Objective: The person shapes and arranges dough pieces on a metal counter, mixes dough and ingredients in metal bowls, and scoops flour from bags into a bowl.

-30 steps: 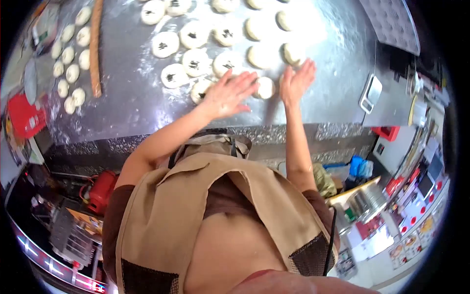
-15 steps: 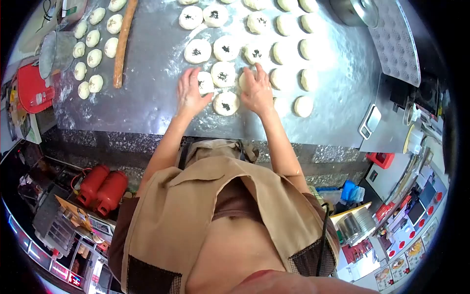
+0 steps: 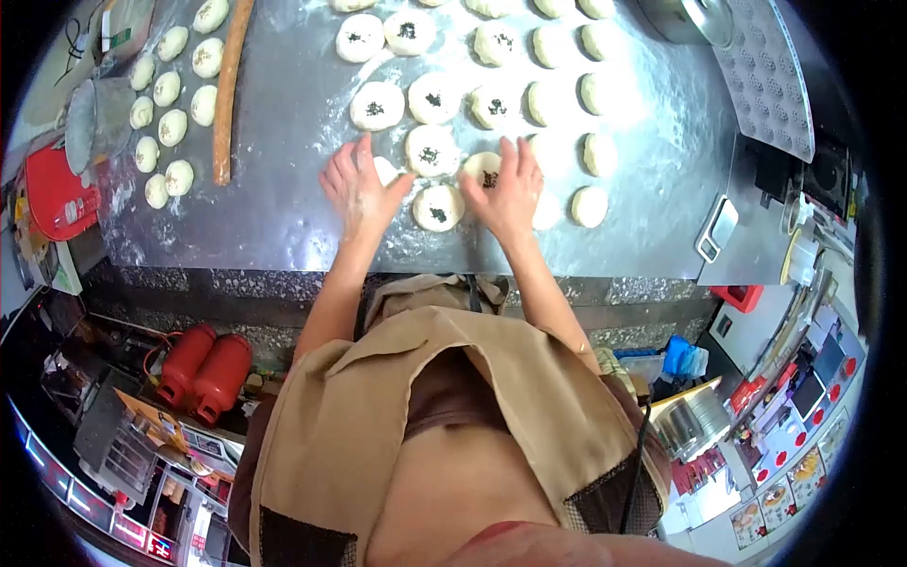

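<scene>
My left hand (image 3: 360,192) curves around a pale dough round (image 3: 385,171), thumb on its right side and fingers at its left; the hand covers much of it. Between the thumb and fingers of my right hand (image 3: 508,197) is another dough round (image 3: 485,168) with dark specks on top. Two dough rounds lie between my hands: a speckled one (image 3: 431,151), and a nearer speckled one (image 3: 438,207). Beyond them are more flattened rounds with dark centres, such as one (image 3: 377,106). Plain rounds (image 3: 590,206) lie to the right.
A wooden rolling pin (image 3: 229,94) lies left of centre on the floured metal table (image 3: 283,198), with smaller dough balls (image 3: 172,127) beyond it. At the right are a metal pot (image 3: 694,21), a dimpled tray (image 3: 770,80) and a white-edged device (image 3: 718,229).
The view has shifted slightly. My left hand and its dough round have moved a little left, my right hand and its round a little right and nearer. Dark specks now show on the right one.
</scene>
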Action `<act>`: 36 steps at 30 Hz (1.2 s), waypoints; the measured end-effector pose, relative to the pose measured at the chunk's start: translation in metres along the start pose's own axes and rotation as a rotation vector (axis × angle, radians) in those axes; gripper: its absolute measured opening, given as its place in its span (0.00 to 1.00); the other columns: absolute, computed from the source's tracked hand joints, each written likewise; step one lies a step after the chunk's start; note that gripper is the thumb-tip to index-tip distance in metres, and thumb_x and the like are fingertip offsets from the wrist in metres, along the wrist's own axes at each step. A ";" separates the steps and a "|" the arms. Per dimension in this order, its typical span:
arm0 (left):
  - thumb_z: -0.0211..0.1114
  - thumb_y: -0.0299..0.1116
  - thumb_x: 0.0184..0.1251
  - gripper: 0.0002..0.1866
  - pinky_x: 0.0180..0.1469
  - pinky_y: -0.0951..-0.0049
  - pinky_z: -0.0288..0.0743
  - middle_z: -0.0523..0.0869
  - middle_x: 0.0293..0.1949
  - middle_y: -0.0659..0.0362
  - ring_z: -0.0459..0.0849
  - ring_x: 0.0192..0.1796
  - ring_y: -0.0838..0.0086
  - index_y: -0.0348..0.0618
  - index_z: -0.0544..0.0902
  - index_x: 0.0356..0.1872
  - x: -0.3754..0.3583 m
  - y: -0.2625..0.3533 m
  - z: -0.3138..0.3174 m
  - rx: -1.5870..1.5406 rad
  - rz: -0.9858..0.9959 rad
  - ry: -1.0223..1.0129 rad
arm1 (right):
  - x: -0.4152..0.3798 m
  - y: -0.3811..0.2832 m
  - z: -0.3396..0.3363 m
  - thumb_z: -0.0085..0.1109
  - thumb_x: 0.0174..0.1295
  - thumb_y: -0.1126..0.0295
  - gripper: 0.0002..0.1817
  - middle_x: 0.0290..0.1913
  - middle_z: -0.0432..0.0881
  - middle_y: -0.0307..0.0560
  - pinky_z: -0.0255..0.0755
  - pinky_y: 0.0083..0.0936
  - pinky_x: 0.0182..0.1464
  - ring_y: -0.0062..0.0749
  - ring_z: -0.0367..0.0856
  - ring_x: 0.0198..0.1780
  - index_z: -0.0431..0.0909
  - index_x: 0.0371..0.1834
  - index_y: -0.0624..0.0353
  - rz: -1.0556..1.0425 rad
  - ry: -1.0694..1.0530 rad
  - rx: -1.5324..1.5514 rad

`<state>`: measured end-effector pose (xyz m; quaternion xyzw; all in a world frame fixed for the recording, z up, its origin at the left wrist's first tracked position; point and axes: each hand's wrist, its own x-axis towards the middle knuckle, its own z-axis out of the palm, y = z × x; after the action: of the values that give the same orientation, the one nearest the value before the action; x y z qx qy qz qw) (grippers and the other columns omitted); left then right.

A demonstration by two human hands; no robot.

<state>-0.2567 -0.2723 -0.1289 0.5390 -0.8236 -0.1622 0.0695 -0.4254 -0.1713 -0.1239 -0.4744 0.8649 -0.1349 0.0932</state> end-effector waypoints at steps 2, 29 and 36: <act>0.70 0.44 0.43 0.34 0.57 0.54 0.52 0.68 0.50 0.54 0.62 0.56 0.58 0.47 0.70 0.54 0.010 0.015 -0.015 -0.117 0.104 0.157 | 0.003 0.010 -0.012 0.59 0.48 0.57 0.31 0.56 0.64 0.61 0.57 0.44 0.56 0.54 0.62 0.56 0.65 0.55 0.62 -0.033 0.161 0.113; 0.63 0.32 0.49 0.03 0.58 0.61 0.58 0.82 0.34 0.63 0.76 0.49 0.67 0.48 0.82 0.25 0.051 0.020 -0.070 -0.149 0.312 0.248 | -0.014 0.035 -0.063 0.57 0.51 0.71 0.17 0.54 0.67 0.56 0.71 0.31 0.46 0.45 0.70 0.51 0.73 0.47 0.61 0.047 0.260 0.684; 0.63 0.36 0.52 0.10 0.38 0.68 0.73 0.83 0.29 0.53 0.82 0.33 0.64 0.40 0.83 0.31 -0.115 -0.170 -0.094 -0.153 -0.310 0.061 | -0.031 -0.015 -0.068 0.56 0.53 0.68 0.15 0.50 0.71 0.55 0.69 0.33 0.47 0.47 0.72 0.49 0.73 0.44 0.60 -0.109 0.009 0.690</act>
<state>-0.0358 -0.2479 -0.0921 0.6575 -0.7133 -0.2167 0.1095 -0.4170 -0.1427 -0.0541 -0.4598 0.7423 -0.4260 0.2369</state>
